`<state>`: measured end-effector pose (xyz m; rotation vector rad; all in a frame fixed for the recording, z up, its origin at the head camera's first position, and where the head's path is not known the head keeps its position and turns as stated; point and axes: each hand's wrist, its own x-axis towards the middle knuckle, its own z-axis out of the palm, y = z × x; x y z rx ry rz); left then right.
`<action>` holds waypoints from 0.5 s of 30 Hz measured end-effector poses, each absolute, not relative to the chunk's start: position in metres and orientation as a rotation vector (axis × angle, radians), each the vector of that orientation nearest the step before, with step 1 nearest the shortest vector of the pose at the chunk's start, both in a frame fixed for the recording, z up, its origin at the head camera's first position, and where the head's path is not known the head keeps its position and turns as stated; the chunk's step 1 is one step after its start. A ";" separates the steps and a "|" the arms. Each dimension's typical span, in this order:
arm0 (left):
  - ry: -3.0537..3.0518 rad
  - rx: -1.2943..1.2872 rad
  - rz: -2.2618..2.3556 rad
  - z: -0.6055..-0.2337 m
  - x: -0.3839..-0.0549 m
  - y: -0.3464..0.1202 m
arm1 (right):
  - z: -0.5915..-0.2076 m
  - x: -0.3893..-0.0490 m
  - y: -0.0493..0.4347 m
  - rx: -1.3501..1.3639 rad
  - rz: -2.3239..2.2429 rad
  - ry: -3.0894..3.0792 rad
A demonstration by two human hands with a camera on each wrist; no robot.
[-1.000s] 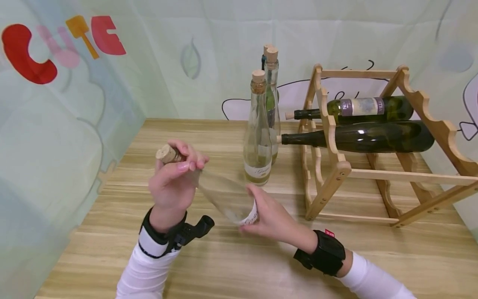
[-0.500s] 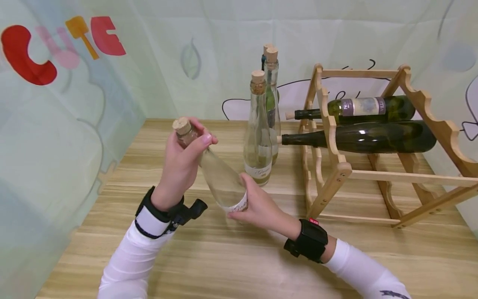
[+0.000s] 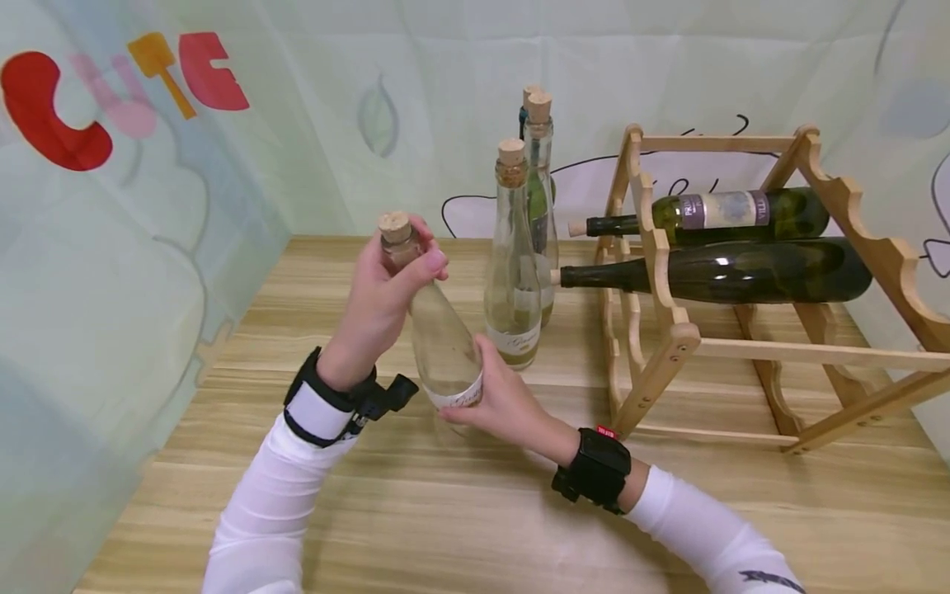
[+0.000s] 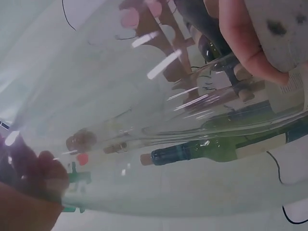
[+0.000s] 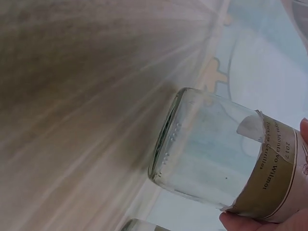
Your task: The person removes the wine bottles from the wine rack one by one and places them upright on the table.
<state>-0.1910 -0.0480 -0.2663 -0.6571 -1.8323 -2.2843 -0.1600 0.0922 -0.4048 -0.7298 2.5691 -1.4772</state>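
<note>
A clear glass bottle (image 3: 439, 334) with a cork (image 3: 393, 226) in its mouth is held tilted in front of me, cork end up and to the left. My left hand (image 3: 378, 293) grips its neck, thumb across the front. Near the base, my right hand (image 3: 508, 404) holds the body at the pale label (image 3: 458, 398). In the right wrist view the clear bottle base (image 5: 202, 144) hangs close over the wooden tabletop (image 5: 72, 110). The glass fills most of the left wrist view, with part of my right hand (image 4: 248, 48) on it.
A corked clear bottle (image 3: 510, 264) stands just beyond my right hand, with two more corked bottles partly hidden behind it. At right stands a wooden rack (image 3: 679, 338); a green labelled bottle (image 3: 797, 216) and a dark bottle (image 3: 772, 272) lie in it. A printed cloth (image 3: 416, 49) hangs behind.
The held bottle has swung more upright. My left hand has risen to the right with the neck, while my right hand has shifted left and slightly up with the base.
</note>
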 end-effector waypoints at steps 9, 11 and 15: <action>-1.984 -0.770 -2.170 -0.267 -0.197 -0.050 | -0.410 -0.166 0.085 -0.730 -1.496 2.595; -1.980 -0.792 -2.158 -0.268 -0.201 -0.053 | -0.411 -0.168 0.083 -0.722 -1.498 2.587; -1.973 -0.818 -2.150 -0.270 -0.209 -0.058 | -0.411 -0.176 0.077 -0.698 -1.480 2.587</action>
